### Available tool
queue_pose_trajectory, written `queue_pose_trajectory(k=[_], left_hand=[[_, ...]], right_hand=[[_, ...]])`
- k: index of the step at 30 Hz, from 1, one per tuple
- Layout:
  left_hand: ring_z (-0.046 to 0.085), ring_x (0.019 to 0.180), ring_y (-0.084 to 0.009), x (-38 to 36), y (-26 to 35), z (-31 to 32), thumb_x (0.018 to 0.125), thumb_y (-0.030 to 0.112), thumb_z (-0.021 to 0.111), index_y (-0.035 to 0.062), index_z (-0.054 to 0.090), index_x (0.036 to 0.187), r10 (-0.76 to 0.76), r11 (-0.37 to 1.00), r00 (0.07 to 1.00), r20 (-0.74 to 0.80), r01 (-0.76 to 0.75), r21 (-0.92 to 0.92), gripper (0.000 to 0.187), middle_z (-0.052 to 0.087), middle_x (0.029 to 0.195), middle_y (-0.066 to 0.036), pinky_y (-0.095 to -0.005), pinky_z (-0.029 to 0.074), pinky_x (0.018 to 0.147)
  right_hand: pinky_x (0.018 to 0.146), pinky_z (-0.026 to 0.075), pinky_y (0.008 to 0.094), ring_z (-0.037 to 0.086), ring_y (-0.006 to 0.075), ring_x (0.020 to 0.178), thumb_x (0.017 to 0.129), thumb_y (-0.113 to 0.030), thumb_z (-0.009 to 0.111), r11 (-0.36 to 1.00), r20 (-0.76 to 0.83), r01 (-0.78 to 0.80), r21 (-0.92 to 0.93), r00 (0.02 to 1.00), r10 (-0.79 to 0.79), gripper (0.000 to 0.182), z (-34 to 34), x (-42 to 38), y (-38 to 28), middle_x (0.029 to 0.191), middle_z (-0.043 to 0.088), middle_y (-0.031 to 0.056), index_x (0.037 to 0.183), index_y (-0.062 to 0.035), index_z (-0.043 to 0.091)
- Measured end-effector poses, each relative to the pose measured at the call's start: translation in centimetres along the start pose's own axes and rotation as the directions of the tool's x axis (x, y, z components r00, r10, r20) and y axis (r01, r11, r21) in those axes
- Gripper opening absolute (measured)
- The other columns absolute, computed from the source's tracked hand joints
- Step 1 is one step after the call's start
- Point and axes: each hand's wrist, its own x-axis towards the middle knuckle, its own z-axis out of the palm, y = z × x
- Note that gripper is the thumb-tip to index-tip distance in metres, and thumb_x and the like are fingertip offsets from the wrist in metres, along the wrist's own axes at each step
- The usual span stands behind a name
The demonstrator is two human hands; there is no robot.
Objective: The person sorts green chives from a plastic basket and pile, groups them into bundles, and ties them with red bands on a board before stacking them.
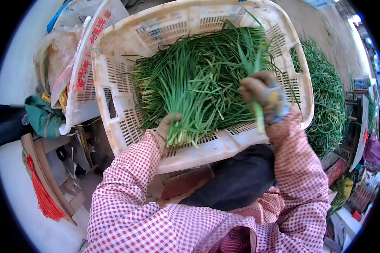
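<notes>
At the far left a heap of bags [57, 55] lay against the wall, with a green cloth [42, 118] bundled beneath it and a red tassel [42, 194] hanging lower down beside some wooden boards. Next to them a second white crate [86, 63] with red lettering leaned on edge, touching the side of the big white crate [114, 71] that filled the middle of the view. That crate was tilted toward the person and held a thick bed of loose chives [207, 76], their pale cut ends pointing down toward the near rim. The left hand [166, 125] rested at that near rim with its fingers curled tight around a gathered bunch [183, 126] of chives, gripping it close to the cut ends; the thumb showed, the other fingers were hidden behind the stalks. Further right, the right hand [259, 90] was raised over the pile, fingers pressed together and pinching a few stalks [255, 63] that stood up from the fist, and something blue and yellow was wrapped on the hand. Judging by the thin handful against the full crate, the sorting looked barely begun, with most of the chives not yet gathered. To the right of the crate a larger heap of greens [325, 101] lay on the ground; whether that heap was finished or waiting could not be told.
</notes>
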Motion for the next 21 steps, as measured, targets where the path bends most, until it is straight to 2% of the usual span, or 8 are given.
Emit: queue_pose_trajectory(k=[4,6,11,13,14,15,16,21], left_hand=[[0.06,0.112,-0.0316,0.2,-0.6,-1.8,0.081,0.014,0.063,0.0016,0.05,0.13,-0.037,0.993,0.999,-0.017,0.034,-0.112,0.052,0.062,0.121,-0.018,-0.0543,0.041,0.105],[0.06,0.111,-0.0327,0.1,-0.7,0.8,0.083,0.014,0.061,-0.0001,0.055,0.124,-0.042,0.984,0.998,0.039,0.048,-0.171,0.044,0.063,0.118,-0.019,-0.0543,0.042,0.104],[0.065,0.101,-0.0331,1.0,-0.7,-0.3,0.08,0.014,0.064,-0.003,0.056,0.122,0.009,0.981,0.999,0.032,-0.003,-0.192,0.045,0.066,0.112,-0.02,-0.0534,0.049,0.097],[0.066,0.1,-0.0328,1.1,-0.8,-0.6,0.078,0.014,0.066,-0.0037,0.056,0.121,0.052,0.978,0.997,0.06,-0.039,-0.206,0.047,0.066,0.111,-0.02,-0.0518,0.051,0.095],[0.066,0.099,-0.0324,1.3,-0.9,-0.6,0.078,0.014,0.067,-0.0041,0.057,0.119,0.054,0.975,0.998,0.037,-0.045,-0.216,0.046,0.066,0.11,-0.021,-0.0501,0.053,0.092],[0.066,0.099,-0.0324,1.4,-1.1,-0.6,0.078,0.014,0.067,-0.0041,0.057,0.119,0.054,0.975,0.998,0.044,-0.043,-0.218,0.046,0.066,0.11,-0.021,-0.0501,0.053,0.092],[0.066,0.098,-0.0326,1.5,-1.2,-0.6,0.078,0.014,0.067,-0.0041,0.058,0.119,0.054,0.98,0.999,-0.005,-0.054,-0.193,0.046,0.066,0.11,-0.021,-0.0501,0.053,0.091],[0.068,0.082,-0.0257,0.7,-0.9,2.5,0.078,0.021,0.068,-0.0007,0.062,0.106,-0.03,0.999,0.992,-0.123,0.033,0.023,0.035,0.068,0.095,-0.015,-0.0393,0.059,0.076]], right_hand=[[0.088,0.052,0.0353,0.06,0.0321,0.102,0.086,-0.007,0.058,0.938,0.652,-0.341,0.066,0.726,0.218,0.034,6.1,2.1,-5.2,0.123,0.053,0.0148,0.12,-0.008,0.057],[0.094,0.049,0.0355,0.059,0.0353,0.105,0.077,0.007,0.056,0.981,0.528,0.113,0.158,0.83,-0.18,0.054,9.1,0.2,-5.5,0.13,0.051,0.0179,0.129,-0.0054,0.053],[0.072,0.055,0.0268,0.061,0.0197,0.084,0.083,0.006,0.056,0.955,0.078,-0.235,0.178,0.971,0.225,0.026,7.9,-0.8,-2.3,0.104,0.059,0.0106,0.108,-0.003,0.058],[0.065,0.054,0.0247,0.059,0.0165,0.076,0.093,-0.018,0.06,0.646,0.397,-0.746,0.163,0.649,0.649,0.018,7.0,-2.2,-1.0,0.097,0.058,0.0074,0.105,-0.0055,0.058],[0.072,0.054,0.0298,0.06,0.0186,0.084,0.092,-0.031,0.061,0.293,0.555,-0.917,0.271,0.398,0.73,0.031,7.3,-2.0,-1.6,0.104,0.059,0.0085,0.111,-0.0065,0.056],[0.078,0.055,0.0349,0.061,0.0207,0.091,0.091,-0.044,0.062,-0.113,0.717,-0.949,0.295,0.141,0.683,0.045,7.7,-1.6,-2.1,0.11,0.059,0.0096,0.117,-0.0076,0.053],[0.093,0.048,0.0478,0.057,0.0263,0.112,0.083,-0.054,0.067,-0.22,0.802,-0.948,0.231,0.057,0.595,0.071,7.5,-1.1,-2.3,0.126,0.054,0.0136,0.132,-0.009,0.043],[0.105,0.04,0.0458,0.046,0.033,0.127,0.075,-0.058,0.072,-0.009,0.791,-0.932,0.362,0.302,0.533,0.099,10.5,1.1,-4.0,0.138,0.046,0.0204,0.145,-0.0034,0.027]])
